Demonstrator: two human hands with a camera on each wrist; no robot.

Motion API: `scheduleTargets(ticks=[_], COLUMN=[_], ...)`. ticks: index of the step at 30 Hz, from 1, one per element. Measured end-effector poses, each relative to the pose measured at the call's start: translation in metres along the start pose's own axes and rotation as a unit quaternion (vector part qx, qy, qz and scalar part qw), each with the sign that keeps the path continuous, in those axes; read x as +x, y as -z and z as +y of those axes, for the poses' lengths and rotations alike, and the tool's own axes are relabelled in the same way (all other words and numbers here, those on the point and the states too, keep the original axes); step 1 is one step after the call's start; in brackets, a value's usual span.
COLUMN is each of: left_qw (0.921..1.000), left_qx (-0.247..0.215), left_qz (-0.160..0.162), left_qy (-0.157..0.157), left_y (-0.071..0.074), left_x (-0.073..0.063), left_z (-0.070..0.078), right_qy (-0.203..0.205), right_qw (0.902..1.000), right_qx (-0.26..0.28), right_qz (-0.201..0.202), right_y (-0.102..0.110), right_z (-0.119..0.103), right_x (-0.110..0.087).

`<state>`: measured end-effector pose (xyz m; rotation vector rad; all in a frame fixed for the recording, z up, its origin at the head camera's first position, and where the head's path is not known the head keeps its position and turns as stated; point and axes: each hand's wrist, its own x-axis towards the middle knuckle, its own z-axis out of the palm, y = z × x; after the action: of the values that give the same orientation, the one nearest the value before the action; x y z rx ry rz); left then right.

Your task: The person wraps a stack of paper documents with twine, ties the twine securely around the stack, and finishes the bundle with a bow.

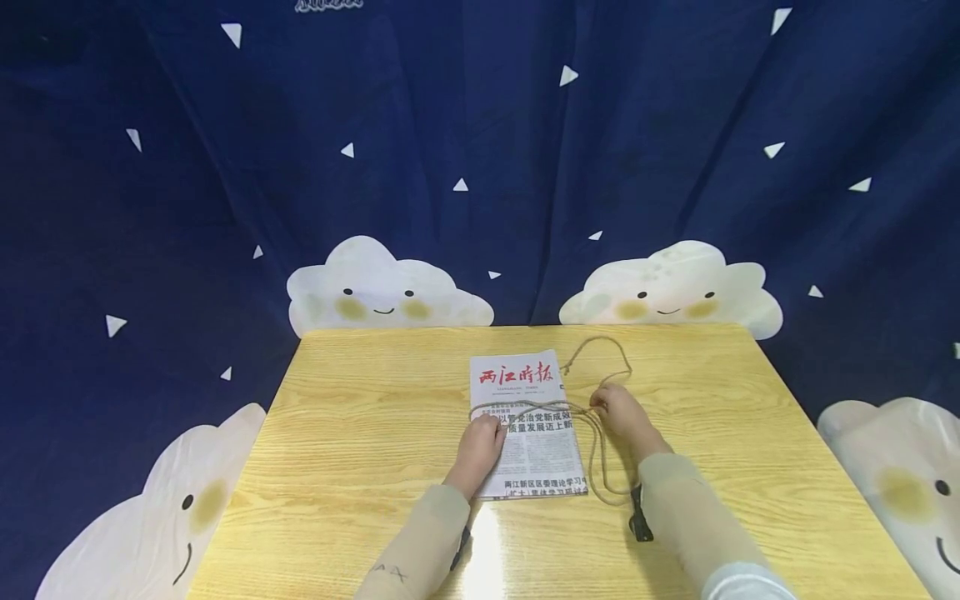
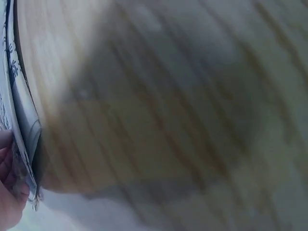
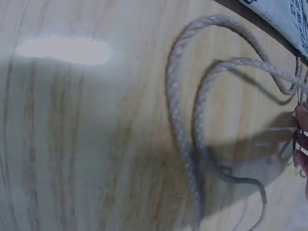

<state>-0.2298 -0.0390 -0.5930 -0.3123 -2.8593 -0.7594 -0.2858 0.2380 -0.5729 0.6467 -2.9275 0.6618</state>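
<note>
A folded newspaper (image 1: pixel 536 458) with a red Chinese title lies flat on the table. A thin braided beige rope (image 3: pixel 174 91) crosses its upper middle in more than one strand. My left hand (image 1: pixel 478 450) is at the newspaper's left edge, fingers curled, with a rope strand running into its fingertips; the exact grip is partly hidden. In the left wrist view, the fingers (image 2: pixel 9 178) show beside the paper's folded edge (image 2: pixel 21 106). To the right of the paper, my right hand (image 1: pixel 624 418) pinches the rope strands, its fingertips (image 3: pixel 302 139) barely visible in the right wrist view.
Loose rope loops lie right of the newspaper, one beyond the right hand and one nearer the body. The wood-grain table (image 1: pixel 360 417) stretches to both sides. A dark blue curtain (image 1: pixel 420 167) with white triangles and cloud faces hangs behind its far edge.
</note>
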Motion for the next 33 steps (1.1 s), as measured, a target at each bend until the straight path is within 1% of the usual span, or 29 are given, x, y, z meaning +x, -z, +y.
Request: scheduleTargets(ticks=[2,5,10,14,17,20,24,27,30,33], left_qw=[0.9999,0.9998,0.9998,0.9996,0.9992,0.9986,0.9971,0.9949,0.9906,0.9835], left_qx=[0.005,0.003,0.002,0.009,0.012,0.012,0.009,0.014,0.031,0.053], left_qz=[-0.003,-0.003,0.004,0.012,0.029,0.035,0.024,0.024,0.04,0.057], left_qy=[0.009,0.02,0.022,0.022,0.025,0.039,0.072,0.097,0.127,0.163], left_y=[0.0,0.004,0.017,0.027,0.035,0.045,0.061,0.072,0.079,0.083], left_x=[-0.001,-0.003,-0.007,-0.011,-0.015,-0.02,-0.028,-0.032,-0.036,-0.039], left_z=[-0.001,-0.004,-0.018,-0.037,-0.055,-0.071,-0.09,-0.101,-0.112,-0.12], right_qy=[-0.006,-0.012,-0.007,-0.002,-0.014,-0.033,-0.038,-0.04,-0.042,-0.04], right_qw=[0.9999,0.9995,0.9996,0.9998,0.9996,0.9987,0.9984,0.9982,0.998,0.9983], right_qx=[-0.013,-0.025,-0.025,-0.018,-0.008,0.003,0.005,0.003,0.0,-0.001], right_qz=[0.006,0.011,0.008,-0.002,-0.022,-0.039,-0.042,-0.044,-0.046,-0.042], right_y=[-0.002,-0.005,-0.005,-0.002,0.001,0.003,0.004,0.004,0.005,0.005], right_z=[0.001,0.002,0.005,0.01,0.013,0.015,0.018,0.018,0.017,0.016], right_x=[-0.002,-0.005,-0.008,-0.009,-0.01,-0.012,-0.012,-0.013,-0.014,-0.015])
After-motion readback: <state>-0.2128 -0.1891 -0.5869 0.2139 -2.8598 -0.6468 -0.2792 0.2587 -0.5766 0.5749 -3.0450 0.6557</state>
